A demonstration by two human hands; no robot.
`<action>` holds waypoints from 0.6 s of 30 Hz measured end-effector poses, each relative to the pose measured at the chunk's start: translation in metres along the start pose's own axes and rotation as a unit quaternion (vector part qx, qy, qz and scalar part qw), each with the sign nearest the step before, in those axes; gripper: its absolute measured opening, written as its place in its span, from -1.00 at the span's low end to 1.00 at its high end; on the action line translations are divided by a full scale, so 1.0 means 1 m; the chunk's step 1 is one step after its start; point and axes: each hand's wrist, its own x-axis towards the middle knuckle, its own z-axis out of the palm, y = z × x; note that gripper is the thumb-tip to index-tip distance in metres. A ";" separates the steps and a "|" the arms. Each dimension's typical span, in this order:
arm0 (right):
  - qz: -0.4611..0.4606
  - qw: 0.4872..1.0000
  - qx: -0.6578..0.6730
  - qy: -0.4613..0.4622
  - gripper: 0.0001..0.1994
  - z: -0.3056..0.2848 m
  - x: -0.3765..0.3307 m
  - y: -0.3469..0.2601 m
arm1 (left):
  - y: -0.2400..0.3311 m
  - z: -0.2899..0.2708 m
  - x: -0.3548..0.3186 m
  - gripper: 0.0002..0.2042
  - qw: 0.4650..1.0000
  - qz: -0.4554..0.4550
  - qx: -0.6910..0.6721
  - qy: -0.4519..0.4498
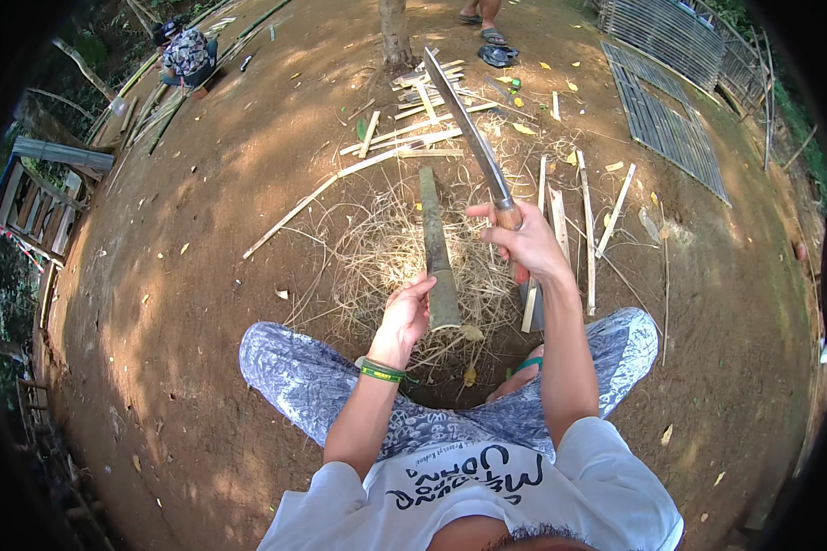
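Observation:
My left hand point(406, 310) grips a greenish-grey length of split bamboo point(438, 253) near its close end, thumb along its side. The piece points away from me over a heap of pale shavings point(377, 253). In my right hand point(529, 241) is a machete point(473, 129), held by its wooden handle, with the long curved blade raised up and to the left. The index finger of that hand sticks out past the handle. Blade and bamboo are apart. Below my right hand, something with a red part and a dark flat part lies partly hidden behind my forearm.
Pale bamboo strips point(423, 138) lie piled before a tree trunk point(394, 37), and more strips point(586, 234) lie at the right. A person point(187, 55) crouches far left; another person's feet point(492, 35) stand beside a black plastic bag point(499, 57). A slatted bamboo panel point(668, 124) rests far right.

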 end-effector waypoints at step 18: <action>-0.075 0.984 0.155 0.042 -0.72 0.056 -0.067 -0.013 | 0.058 0.082 -0.126 -0.62 0.762 0.425 0.485 -0.058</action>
